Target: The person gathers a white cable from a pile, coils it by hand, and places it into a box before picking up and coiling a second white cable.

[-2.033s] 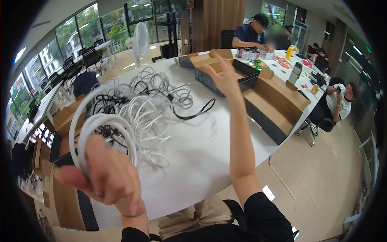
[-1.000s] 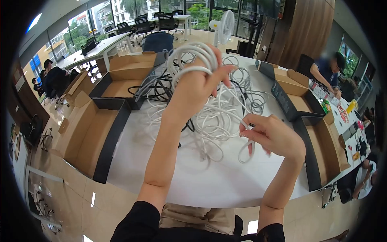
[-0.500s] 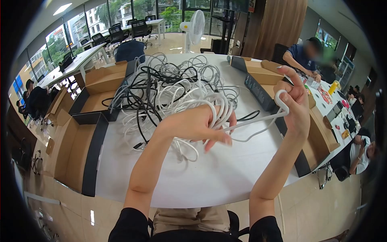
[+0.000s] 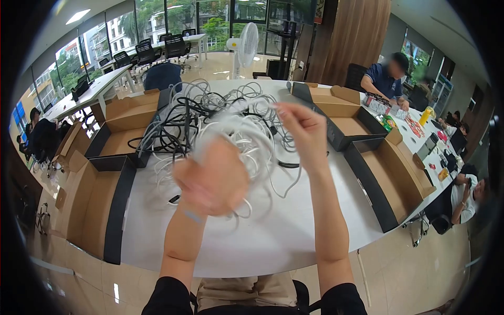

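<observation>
My left hand [image 4: 212, 178] is smeared by motion over the near part of the cable pile. A coiled white cable [image 4: 231, 125], blurred as well, is in that hand; how each finger lies is hidden. To the right, my raised right hand [image 4: 304, 128] pinches a length of the same white cable between thumb and fingertips, level with the coil. Behind and beneath the hands lies a tangled heap of black cables [image 4: 184, 123], grey cables [image 4: 197, 89] and more white cables. A small dark connector [image 4: 174, 199] rests on the table left of my left hand.
Open black-and-brown cardboard boxes stand on the left [image 4: 113, 210] and right [image 4: 386, 178] of the white table [image 4: 294, 231]. Beyond the far edge is a white fan [image 4: 247, 44]. A person in a dark shirt [image 4: 386, 79] sits at the adjoining table on the right.
My left hand has turned over and swung left with the coil. My right hand has moved left and inward, from a raised hooked hold to a pinch. The view has shifted slightly.
</observation>
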`<action>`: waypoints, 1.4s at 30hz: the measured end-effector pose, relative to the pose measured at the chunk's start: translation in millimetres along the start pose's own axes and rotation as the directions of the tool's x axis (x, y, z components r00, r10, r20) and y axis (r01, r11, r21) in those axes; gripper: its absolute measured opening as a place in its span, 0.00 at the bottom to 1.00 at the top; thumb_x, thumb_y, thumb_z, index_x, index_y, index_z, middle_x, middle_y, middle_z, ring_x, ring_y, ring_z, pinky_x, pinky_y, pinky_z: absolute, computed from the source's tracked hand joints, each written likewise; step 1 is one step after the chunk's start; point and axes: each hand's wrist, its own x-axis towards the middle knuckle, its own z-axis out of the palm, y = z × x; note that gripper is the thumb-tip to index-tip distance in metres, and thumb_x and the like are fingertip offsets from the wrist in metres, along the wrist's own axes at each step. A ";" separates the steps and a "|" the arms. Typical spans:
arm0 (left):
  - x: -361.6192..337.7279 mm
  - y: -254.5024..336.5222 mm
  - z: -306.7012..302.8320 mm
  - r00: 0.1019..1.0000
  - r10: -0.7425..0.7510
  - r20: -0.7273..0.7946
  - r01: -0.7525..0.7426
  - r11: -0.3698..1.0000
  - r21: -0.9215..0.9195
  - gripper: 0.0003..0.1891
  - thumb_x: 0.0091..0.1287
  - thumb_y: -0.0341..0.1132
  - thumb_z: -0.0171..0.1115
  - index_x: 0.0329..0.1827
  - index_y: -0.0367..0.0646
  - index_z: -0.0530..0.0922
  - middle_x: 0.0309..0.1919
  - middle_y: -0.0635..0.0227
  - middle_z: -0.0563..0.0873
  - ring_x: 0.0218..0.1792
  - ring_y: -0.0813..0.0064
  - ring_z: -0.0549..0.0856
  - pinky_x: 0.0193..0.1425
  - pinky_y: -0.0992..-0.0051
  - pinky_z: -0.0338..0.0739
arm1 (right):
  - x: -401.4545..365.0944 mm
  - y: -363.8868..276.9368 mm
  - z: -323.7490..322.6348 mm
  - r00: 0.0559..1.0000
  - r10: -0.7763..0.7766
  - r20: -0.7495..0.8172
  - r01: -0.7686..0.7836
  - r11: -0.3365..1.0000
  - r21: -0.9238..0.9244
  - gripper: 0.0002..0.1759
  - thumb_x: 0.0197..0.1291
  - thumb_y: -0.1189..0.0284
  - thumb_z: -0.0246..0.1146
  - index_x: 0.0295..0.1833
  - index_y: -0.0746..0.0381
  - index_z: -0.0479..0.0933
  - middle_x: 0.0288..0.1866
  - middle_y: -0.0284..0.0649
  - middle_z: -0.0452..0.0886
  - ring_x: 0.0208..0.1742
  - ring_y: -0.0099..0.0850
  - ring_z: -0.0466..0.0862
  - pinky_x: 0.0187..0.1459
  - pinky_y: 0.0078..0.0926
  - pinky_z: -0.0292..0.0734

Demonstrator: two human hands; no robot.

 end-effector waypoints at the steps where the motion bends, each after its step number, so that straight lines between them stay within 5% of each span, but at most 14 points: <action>1: 1.5 12.5 4.7 0.991 0.119 0.055 -0.116 0.991 -0.061 0.07 0.58 0.24 0.47 0.36 0.35 0.73 0.04 0.75 0.67 0.04 0.90 0.64 0.06 0.83 0.56 | -3.9 9.2 9.8 0.998 0.020 0.066 -0.018 0.999 -0.030 0.09 0.58 0.75 0.60 0.42 0.67 0.80 0.32 0.32 0.82 0.31 0.12 0.72 0.30 0.10 0.67; 6: -20.4 59.7 24.9 0.710 0.681 -0.182 -0.687 0.726 0.033 0.07 0.65 0.30 0.42 0.36 0.41 0.71 0.05 0.77 0.61 0.05 0.87 0.60 0.14 0.82 0.63 | -48.5 14.8 89.2 0.926 0.057 0.373 0.044 0.966 -0.256 0.10 0.54 0.69 0.63 0.39 0.63 0.80 0.21 0.43 0.78 0.21 0.33 0.76 0.24 0.26 0.69; 9: -41.6 77.1 7.3 0.656 0.737 -0.162 -0.332 0.475 0.815 0.10 0.65 0.30 0.40 0.36 0.39 0.71 0.04 0.77 0.61 0.03 0.87 0.55 0.13 0.83 0.60 | -58.2 10.3 106.9 0.873 -0.295 0.388 0.437 0.826 -0.355 0.10 0.55 0.71 0.62 0.41 0.64 0.79 0.23 0.40 0.80 0.18 0.28 0.74 0.23 0.21 0.67; 14: -32.5 66.3 10.6 0.715 0.638 -0.287 0.215 0.190 0.958 0.14 0.64 0.30 0.40 0.36 0.33 0.76 0.05 0.73 0.64 0.06 0.86 0.59 0.14 0.82 0.62 | -41.3 -14.4 56.1 0.885 0.110 0.453 0.179 0.817 -0.549 0.08 0.54 0.70 0.63 0.39 0.62 0.79 0.21 0.39 0.78 0.16 0.30 0.72 0.22 0.23 0.67; 16: -31.2 68.3 7.6 0.655 0.708 -0.265 0.334 0.043 0.942 0.14 0.65 0.30 0.40 0.36 0.33 0.77 0.06 0.72 0.66 0.08 0.87 0.60 0.15 0.83 0.62 | -20.9 -26.4 8.1 0.642 0.423 0.639 0.133 0.760 -0.637 0.09 0.55 0.67 0.61 0.37 0.61 0.79 0.25 0.41 0.80 0.22 0.29 0.78 0.24 0.24 0.69; 18: -37.3 72.9 3.2 0.601 0.724 -0.339 0.504 -0.013 0.864 0.14 0.66 0.31 0.41 0.41 0.35 0.76 0.14 0.69 0.75 0.11 0.87 0.64 0.19 0.87 0.62 | -12.5 -47.6 -28.8 0.626 0.559 0.544 -0.150 0.771 -0.619 0.06 0.55 0.72 0.61 0.36 0.63 0.79 0.24 0.35 0.79 0.23 0.16 0.73 0.24 0.16 0.65; 20: -32.7 67.3 -3.5 0.521 0.752 -0.403 0.714 -0.125 0.689 0.13 0.67 0.31 0.41 0.44 0.37 0.76 0.18 0.67 0.80 0.13 0.88 0.65 0.20 0.89 0.62 | -15.6 -57.4 -58.8 0.856 0.372 0.359 -0.185 0.869 -0.459 0.05 0.55 0.76 0.61 0.36 0.66 0.79 0.26 0.30 0.79 0.27 0.11 0.72 0.26 0.11 0.65; 23: -30.5 43.3 -27.0 0.596 0.540 -0.594 0.698 0.018 0.716 0.13 0.69 0.34 0.42 0.47 0.39 0.75 0.24 0.65 0.83 0.17 0.88 0.71 0.22 0.87 0.64 | -20.6 -77.5 -62.9 0.995 0.097 0.023 -0.084 0.937 -0.339 0.05 0.56 0.79 0.60 0.37 0.69 0.79 0.28 0.29 0.79 0.29 0.12 0.73 0.29 0.09 0.66; 28: -6.6 -23.3 -24.5 0.584 -0.150 -0.798 0.774 0.400 0.491 0.25 0.70 0.50 0.42 0.45 0.31 0.74 0.17 0.63 0.81 0.10 0.85 0.72 0.16 0.84 0.65 | -20.8 -83.4 -84.4 0.909 -0.392 -0.140 0.303 0.853 -0.425 0.04 0.55 0.79 0.61 0.35 0.66 0.79 0.28 0.30 0.78 0.30 0.14 0.73 0.31 0.10 0.67; 33: 18.5 -57.5 -24.4 0.637 -0.756 -0.149 0.764 0.595 0.250 0.33 0.66 0.55 0.48 0.48 0.23 0.72 0.12 0.66 0.78 0.07 0.84 0.70 0.11 0.86 0.60 | -20.4 -83.2 -88.1 0.860 -0.483 -0.167 0.447 0.869 -0.211 0.05 0.52 0.75 0.65 0.33 0.64 0.78 0.27 0.32 0.77 0.27 0.15 0.73 0.26 0.13 0.65; 36: 5.6 -81.3 -23.4 0.876 -0.481 -0.037 0.480 0.877 -0.037 0.15 0.58 0.35 0.61 0.27 0.26 0.77 0.12 0.51 0.77 0.08 0.74 0.75 0.08 0.78 0.64 | -12.4 -62.2 -71.4 0.876 -0.459 -0.146 0.429 0.882 -0.198 0.05 0.50 0.73 0.66 0.30 0.63 0.79 0.23 0.31 0.77 0.24 0.16 0.71 0.24 0.15 0.62; 37: -15.1 -84.7 -15.5 0.969 -0.144 -0.203 0.130 0.988 -0.079 0.13 0.59 0.33 0.59 0.26 0.26 0.77 0.12 0.48 0.77 0.09 0.71 0.75 0.10 0.75 0.66 | -9.5 -52.9 -65.8 0.882 -0.453 -0.130 0.417 0.879 -0.230 0.05 0.52 0.72 0.65 0.31 0.63 0.79 0.24 0.31 0.78 0.25 0.14 0.72 0.25 0.13 0.63; 39: 69.5 -71.0 -22.1 0.828 -0.182 0.531 0.381 0.877 -0.293 0.14 0.61 0.32 0.52 0.22 0.30 0.76 0.12 0.48 0.77 0.10 0.66 0.75 0.12 0.69 0.68 | -4.7 -34.8 -55.2 0.950 -0.313 -0.015 0.308 0.940 -0.148 0.07 0.52 0.70 0.65 0.30 0.63 0.80 0.23 0.33 0.79 0.23 0.16 0.71 0.25 0.16 0.63; 42: 45.0 -5.0 -34.5 0.866 -0.017 0.500 0.161 0.956 -0.247 0.15 0.65 0.35 0.45 0.39 0.29 0.72 0.19 0.49 0.78 0.08 0.62 0.72 0.13 0.73 0.68 | -9.1 -4.9 -24.2 0.936 -0.251 0.247 0.277 0.958 -0.078 0.08 0.51 0.67 0.64 0.31 0.61 0.81 0.22 0.36 0.80 0.22 0.24 0.74 0.26 0.24 0.67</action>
